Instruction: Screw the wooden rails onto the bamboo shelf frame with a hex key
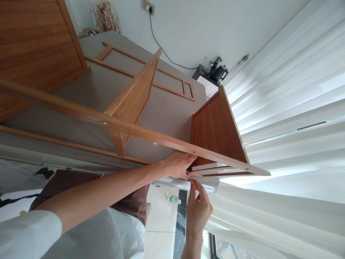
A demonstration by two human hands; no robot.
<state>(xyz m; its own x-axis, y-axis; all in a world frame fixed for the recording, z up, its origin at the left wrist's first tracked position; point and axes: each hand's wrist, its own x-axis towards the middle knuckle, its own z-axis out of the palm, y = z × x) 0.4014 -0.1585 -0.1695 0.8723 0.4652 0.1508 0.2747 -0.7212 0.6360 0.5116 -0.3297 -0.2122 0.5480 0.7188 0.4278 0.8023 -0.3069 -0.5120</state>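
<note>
A partly joined wooden frame stands on a grey-covered bed, with a long wooden rail (151, 135) running across it. My left hand (178, 166) reaches under this rail, its fingers closed around the wood near the lower corner of the right end panel (218, 131). Part of those fingers is hidden behind the wood. Just below, my right hand (198, 205) pinches a small metal piece (191, 177), perhaps a screw, against the rail's lower edge. A middle wooden panel (137, 102) stands upright farther left. One round metal fastener (103, 123) shows in the long rail.
A slatted wooden frame (175, 95) lies flat on the bed (169, 118). At the left rises a large wooden panel (35, 43). White curtains (291, 108) hang close on the right. A plastic bottle (174, 199) lies on the floor. A black kettle (219, 73) stands beyond the bed.
</note>
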